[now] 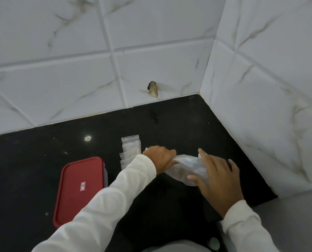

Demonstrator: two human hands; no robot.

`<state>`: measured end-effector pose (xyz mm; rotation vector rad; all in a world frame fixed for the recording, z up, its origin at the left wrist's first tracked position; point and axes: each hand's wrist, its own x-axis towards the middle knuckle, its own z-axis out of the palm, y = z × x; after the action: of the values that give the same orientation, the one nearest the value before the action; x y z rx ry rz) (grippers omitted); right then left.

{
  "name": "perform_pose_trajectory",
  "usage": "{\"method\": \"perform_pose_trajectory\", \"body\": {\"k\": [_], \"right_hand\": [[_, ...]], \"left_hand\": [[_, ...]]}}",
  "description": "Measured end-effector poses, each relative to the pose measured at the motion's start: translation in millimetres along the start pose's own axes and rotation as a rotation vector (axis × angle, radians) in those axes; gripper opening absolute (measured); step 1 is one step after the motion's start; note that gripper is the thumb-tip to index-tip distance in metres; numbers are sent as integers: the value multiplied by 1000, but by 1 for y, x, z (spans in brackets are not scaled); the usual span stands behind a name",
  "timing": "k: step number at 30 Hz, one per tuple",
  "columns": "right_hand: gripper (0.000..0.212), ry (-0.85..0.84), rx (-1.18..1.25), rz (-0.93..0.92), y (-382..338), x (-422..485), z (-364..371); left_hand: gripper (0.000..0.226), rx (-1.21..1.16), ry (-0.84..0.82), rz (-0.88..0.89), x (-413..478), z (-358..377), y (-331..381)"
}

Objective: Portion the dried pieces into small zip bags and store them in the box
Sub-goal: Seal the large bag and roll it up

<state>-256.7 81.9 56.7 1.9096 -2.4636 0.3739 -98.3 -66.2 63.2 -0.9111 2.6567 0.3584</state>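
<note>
A translucent white plastic bag (187,167) lies on the black counter (169,122) between my hands; its contents are hidden. My left hand (160,158) grips its left end with curled fingers. My right hand (218,176) rests on its right side, fingers spread and nearly straight. Several small clear zip bags (129,150) lie overlapping in a row just beyond my left hand. A box with a red lid (79,190), closed, stands to the left of my left forearm.
White marble-look tiled walls (151,60) meet in a corner at the back right and bound the counter. A small dark fitting (153,88) sticks out of the back wall. The counter ends at a grey surface (288,215) on the right.
</note>
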Motion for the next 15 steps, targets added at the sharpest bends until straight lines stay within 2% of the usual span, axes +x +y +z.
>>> {"method": "perform_pose_trajectory", "body": {"k": [2, 5, 7, 12, 13, 15], "right_hand": [[70, 13, -78, -54, 1, 4, 5], [60, -115, -155, -172, 8, 9, 8], [55, -159, -143, -197, 12, 10, 11], [5, -292, -3, -215, 10, 13, 21], [7, -309, 49, -199, 9, 13, 25], [27, -421, 155, -105, 8, 16, 33]], "left_hand": [[35, -90, -49, -25, -7, 5, 8], [37, -277, -34, -99, -18, 19, 20], [44, -263, 2, -116, -25, 30, 29], [47, -307, 158, -98, -41, 44, 35], [48, -245, 126, -96, -41, 45, 35], [47, -92, 5, -106, -38, 43, 37]]}}
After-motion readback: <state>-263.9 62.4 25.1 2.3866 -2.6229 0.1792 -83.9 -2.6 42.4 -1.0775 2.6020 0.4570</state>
